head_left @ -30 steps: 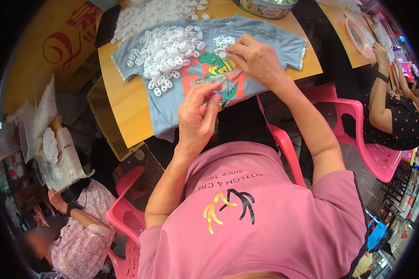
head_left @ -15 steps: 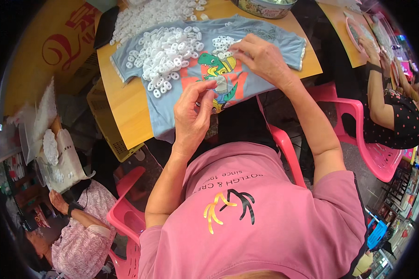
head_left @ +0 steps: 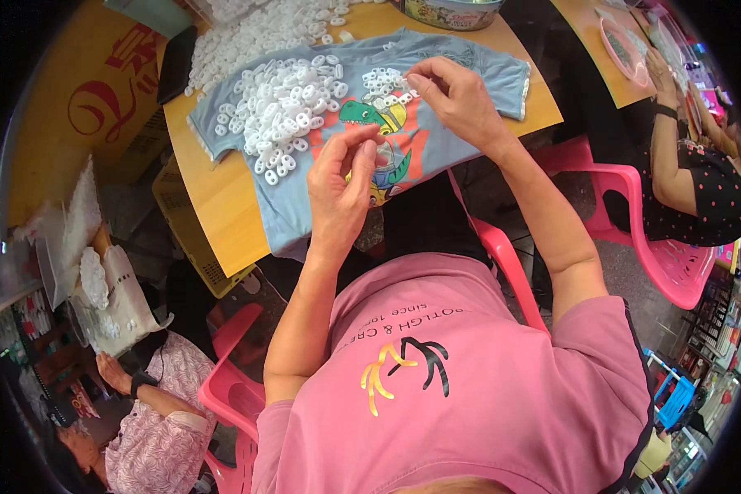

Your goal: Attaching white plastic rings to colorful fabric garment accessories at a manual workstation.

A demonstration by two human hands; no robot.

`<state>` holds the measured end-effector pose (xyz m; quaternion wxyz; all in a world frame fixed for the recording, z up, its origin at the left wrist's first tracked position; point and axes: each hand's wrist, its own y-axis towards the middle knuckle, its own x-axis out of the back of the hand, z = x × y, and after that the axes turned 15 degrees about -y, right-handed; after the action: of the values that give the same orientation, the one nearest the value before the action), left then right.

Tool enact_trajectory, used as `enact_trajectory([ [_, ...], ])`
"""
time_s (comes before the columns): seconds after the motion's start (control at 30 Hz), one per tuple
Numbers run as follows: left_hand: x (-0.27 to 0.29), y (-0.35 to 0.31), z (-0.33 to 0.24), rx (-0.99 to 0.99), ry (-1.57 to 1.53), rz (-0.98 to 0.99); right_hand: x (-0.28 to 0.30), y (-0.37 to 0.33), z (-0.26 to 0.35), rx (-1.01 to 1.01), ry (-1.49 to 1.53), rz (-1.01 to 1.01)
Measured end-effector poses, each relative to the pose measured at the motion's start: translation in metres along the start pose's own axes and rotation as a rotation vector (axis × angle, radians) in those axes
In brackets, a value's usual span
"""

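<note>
A blue T-shirt (head_left: pixel 284 216) with a printed dinosaur lies spread over the table edge before me. On its left part is a heap of white oval plastic pieces with two holes each (head_left: pixel 284 103). A smaller cluster of white pieces (head_left: pixel 383 85) lies to the right, above the dinosaur print. My left hand (head_left: pixel 340 181) is raised over the shirt front, thumb and forefinger pinched; whatever they hold is too small to make out. My right hand (head_left: pixel 461 103) is closed in a pinch at the right edge of the small cluster; what it grips, if anything, is hidden.
More white pieces (head_left: pixel 247 37) cover the back of the wooden table (head_left: pixel 202 198), beside a dark flat object (head_left: pixel 177 64) and a round tin (head_left: pixel 453 12). Pink chairs (head_left: pixel 510 272) stand around. Other people sit at the left (head_left: pixel 156 412) and right (head_left: pixel 692 193).
The view has shifted slightly, so the table sits a little further left and up. Both hands stay in nearly the same places, still pinched.
</note>
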<state>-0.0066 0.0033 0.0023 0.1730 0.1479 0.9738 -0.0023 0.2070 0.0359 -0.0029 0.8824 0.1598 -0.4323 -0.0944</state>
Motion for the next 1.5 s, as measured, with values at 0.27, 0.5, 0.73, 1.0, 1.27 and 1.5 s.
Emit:
enact_trajectory([
  [0.27, -0.027, 0.019, -0.011, 0.076, -0.174, -0.017, 0.015, -0.017, 0.034, -0.402, 0.712, 0.267],
  [0.5, -0.019, 0.023, -0.001, 0.143, -0.189, -0.006, 0.016, -0.028, 0.045, -0.426, 0.711, 0.290],
  [0.73, -0.019, 0.023, -0.003, 0.171, -0.320, -0.030, 0.020, -0.031, 0.045, -0.448, 0.815, 0.292],
  [1.0, -0.014, 0.020, 0.008, -0.194, 0.164, 0.074, 0.021, -0.033, 0.037, -0.566, 1.063, 0.475],
  [1.27, -0.012, 0.013, 0.007, -0.190, 0.002, 0.098, 0.006, -0.045, 0.049, -0.608, 1.263, 0.395],
  [1.5, -0.012, 0.011, 0.005, -0.164, -0.011, 0.139, 0.005, -0.050, 0.054, -0.586, 1.291, 0.285],
])
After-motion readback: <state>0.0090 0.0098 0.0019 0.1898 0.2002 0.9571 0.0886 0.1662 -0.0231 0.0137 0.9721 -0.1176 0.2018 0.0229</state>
